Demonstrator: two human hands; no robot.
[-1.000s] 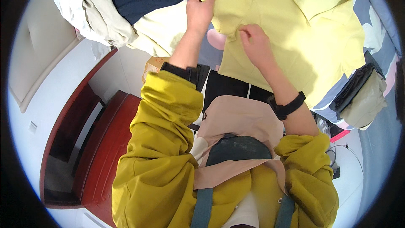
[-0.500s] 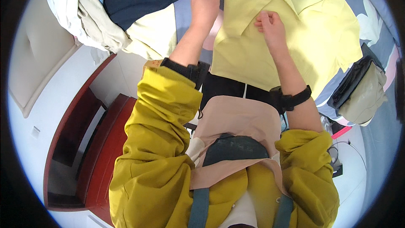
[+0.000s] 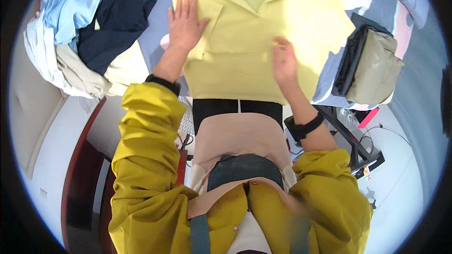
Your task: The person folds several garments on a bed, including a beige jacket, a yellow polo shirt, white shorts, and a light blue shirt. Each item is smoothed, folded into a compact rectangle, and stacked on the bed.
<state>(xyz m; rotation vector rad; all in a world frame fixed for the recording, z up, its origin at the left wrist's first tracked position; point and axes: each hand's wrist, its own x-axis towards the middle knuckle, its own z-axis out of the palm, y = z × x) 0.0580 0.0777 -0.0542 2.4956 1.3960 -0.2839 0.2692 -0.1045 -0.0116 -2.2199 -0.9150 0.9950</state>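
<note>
The shirt (image 3: 240, 49) lies beneath the flat, extended left hand (image 3: 185, 27) and the loosely curled, apparently empty right hand (image 3: 285, 65); it is likely light and limp, best grasped at the hem (image 3: 235, 95), bodyward of both.

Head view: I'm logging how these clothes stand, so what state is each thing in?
Yellow shirt: spread out, open at the neck, a fold along its left side.
Left hand: open, laid on the shirt.
Right hand: part open, fingers loosely curled, over the shirt; contact unclear.
Blue garment: crumpled.
Navy garment: bunched, unfolded.
Khaki garment: folded.
Dark garment: folded, against the khaki one.
</note>
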